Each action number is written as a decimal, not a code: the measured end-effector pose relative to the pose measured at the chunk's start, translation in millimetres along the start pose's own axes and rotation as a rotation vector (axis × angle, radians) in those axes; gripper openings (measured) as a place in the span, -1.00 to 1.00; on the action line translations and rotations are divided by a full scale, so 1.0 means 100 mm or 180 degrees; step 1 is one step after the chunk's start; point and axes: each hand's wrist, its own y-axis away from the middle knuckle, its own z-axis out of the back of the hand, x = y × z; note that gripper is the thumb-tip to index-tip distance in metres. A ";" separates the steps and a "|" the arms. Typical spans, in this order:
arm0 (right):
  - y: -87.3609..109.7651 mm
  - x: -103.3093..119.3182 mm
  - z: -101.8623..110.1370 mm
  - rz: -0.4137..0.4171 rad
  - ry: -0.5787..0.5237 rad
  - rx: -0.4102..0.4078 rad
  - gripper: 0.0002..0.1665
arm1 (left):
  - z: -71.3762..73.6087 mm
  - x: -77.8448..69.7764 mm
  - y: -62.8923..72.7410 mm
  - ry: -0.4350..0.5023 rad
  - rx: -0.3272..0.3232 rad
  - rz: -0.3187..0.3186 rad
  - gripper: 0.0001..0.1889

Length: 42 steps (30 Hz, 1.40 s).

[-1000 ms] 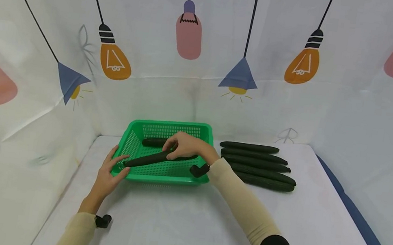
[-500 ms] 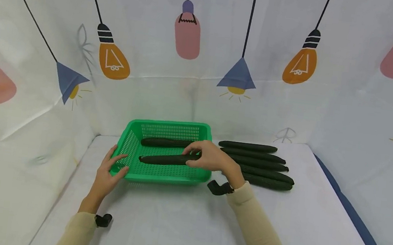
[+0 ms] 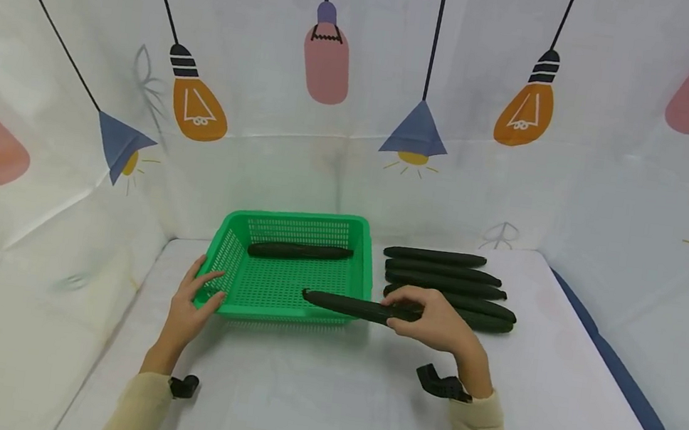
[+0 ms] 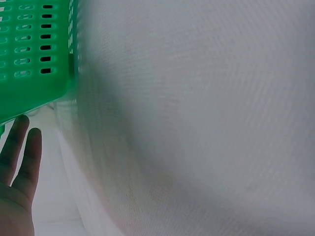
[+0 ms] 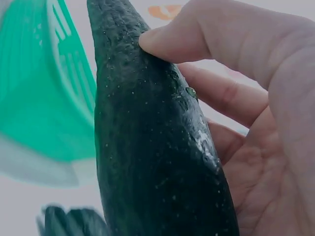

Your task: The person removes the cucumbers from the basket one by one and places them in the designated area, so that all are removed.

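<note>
My right hand (image 3: 437,325) pinches a dark green cucumber (image 3: 343,304) between thumb and fingers, over the front right rim of the green plastic basket (image 3: 277,316). The cucumber's free end points left over the basket. Close up in the right wrist view, the thumb presses on the side of the held cucumber (image 5: 147,137). Another cucumber (image 3: 300,252) lies inside the basket along its back wall. My left hand (image 3: 186,310) rests at the basket's front left corner, fingers extended. In the left wrist view, fingertips of the left hand (image 4: 17,182) touch the basket (image 4: 29,91).
Several cucumbers (image 3: 446,284) lie side by side in a row on the white-covered table (image 3: 308,404), right of the basket. A white sheet (image 3: 348,187) printed with lamps hangs behind and at both sides.
My right hand has carried the cucumber out of the basket's middle, toward the right and the front rim. The left hand has kept its place at the basket's corner.
</note>
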 end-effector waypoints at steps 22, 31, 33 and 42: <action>0.77 -0.91 0.41 -0.0972 0.0142 -0.0387 -0.71 | 0.01 0.02 0.00 0.0045 -0.0071 0.0000 -0.56; 0.72 -1.16 0.43 -0.0887 0.0512 -0.0439 -0.71 | 0.00 0.03 0.00 0.0055 -0.0039 0.0011 -0.57; 0.73 -1.19 0.44 -0.0857 0.0599 -0.0451 -0.72 | 0.00 0.03 0.00 0.0050 -0.0019 0.0013 -0.57; 0.73 -1.25 0.47 -0.0505 0.1209 -0.0692 -0.72 | 0.00 0.02 0.01 0.0046 0.0018 0.0012 -0.56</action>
